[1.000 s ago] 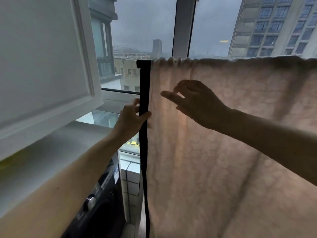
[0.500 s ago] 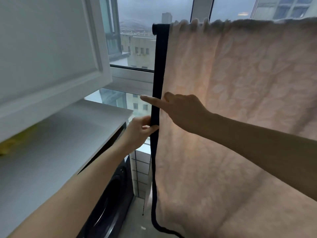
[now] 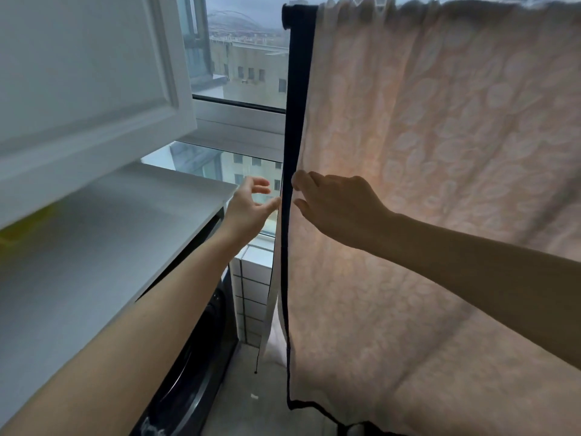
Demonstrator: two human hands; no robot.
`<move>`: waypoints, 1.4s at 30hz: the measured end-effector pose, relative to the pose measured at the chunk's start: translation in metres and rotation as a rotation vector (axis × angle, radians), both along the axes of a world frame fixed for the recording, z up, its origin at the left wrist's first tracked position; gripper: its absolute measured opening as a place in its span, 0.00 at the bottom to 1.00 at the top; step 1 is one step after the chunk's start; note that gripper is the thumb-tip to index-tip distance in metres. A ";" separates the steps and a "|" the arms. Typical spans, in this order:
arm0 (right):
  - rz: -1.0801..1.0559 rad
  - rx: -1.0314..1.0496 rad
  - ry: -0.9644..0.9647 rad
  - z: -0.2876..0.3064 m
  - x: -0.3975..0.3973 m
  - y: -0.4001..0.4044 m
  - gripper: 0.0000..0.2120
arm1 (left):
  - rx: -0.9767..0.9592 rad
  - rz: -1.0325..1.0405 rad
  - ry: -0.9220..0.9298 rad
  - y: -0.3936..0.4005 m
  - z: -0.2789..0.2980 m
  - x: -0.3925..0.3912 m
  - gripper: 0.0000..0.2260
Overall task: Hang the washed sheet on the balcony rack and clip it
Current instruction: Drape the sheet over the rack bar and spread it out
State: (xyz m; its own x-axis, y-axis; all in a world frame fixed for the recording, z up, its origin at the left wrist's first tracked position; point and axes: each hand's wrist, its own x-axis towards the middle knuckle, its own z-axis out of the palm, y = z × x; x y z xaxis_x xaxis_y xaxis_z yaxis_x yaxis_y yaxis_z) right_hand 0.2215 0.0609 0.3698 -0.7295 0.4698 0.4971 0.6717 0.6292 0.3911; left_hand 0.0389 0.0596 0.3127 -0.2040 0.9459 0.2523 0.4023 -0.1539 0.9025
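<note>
Nearest the camera, two bare forearms reached forward from the lower corners. Below the left arm stood a dark front-loading washing machine [image 3: 195,366] under a flat white countertop [image 3: 119,234], with a white panelled cabinet door [image 3: 94,73] above it.

The left hand [image 3: 246,212] was spread, fingers apart and grasping nothing, its thumb tip just beside the sheet's dark edge; whether it touched could not be told. The right hand [image 3: 338,209] lay against the cloth's near face, fingers loosely curled toward the same edge, thumb and forefinger close to the trim, though an actual pinch could not be made out.

The washed sheet, a pale pink cloth with a leafy woven pattern and a black border strip [image 3: 440,184], hung in a broad curtain across the right of the view, draped over a dark horizontal rack rail [image 3: 287,15] at the top, its bottom hem close to the grey floor [image 3: 248,404].

Beyond it stood a white-framed balcony window [image 3: 239,118], with beige apartment blocks [image 3: 251,70] under a grey sky.
</note>
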 end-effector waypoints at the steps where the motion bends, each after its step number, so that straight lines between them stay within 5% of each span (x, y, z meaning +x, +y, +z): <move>1: -0.018 0.003 -0.019 -0.001 0.000 0.000 0.12 | 0.004 -0.006 -0.006 0.004 0.004 0.002 0.21; 3: -0.032 -0.020 -0.044 0.000 0.000 0.000 0.19 | 0.001 -0.046 -0.028 0.011 0.011 0.007 0.22; 6: -0.048 -0.070 -0.087 0.008 -0.005 0.001 0.25 | -0.018 -0.114 -0.044 0.020 0.012 0.010 0.10; 12: -0.177 -0.043 -0.116 0.003 -0.011 0.013 0.11 | 0.003 -0.135 -0.110 0.020 -0.004 0.009 0.03; 21: -0.128 -0.138 0.049 -0.006 0.011 0.009 0.10 | 0.092 0.007 0.013 0.001 -0.032 0.015 0.04; 29: 0.048 -0.364 0.346 -0.012 0.002 0.000 0.04 | 0.089 0.058 0.085 -0.010 -0.046 0.019 0.03; 36: 0.127 -0.749 0.984 -0.028 -0.004 0.004 0.15 | 0.061 0.056 -0.034 -0.014 -0.064 0.010 0.03; 42: -0.047 -0.788 0.969 -0.040 -0.025 0.011 0.11 | 0.084 -0.008 -0.064 -0.007 -0.074 0.001 0.03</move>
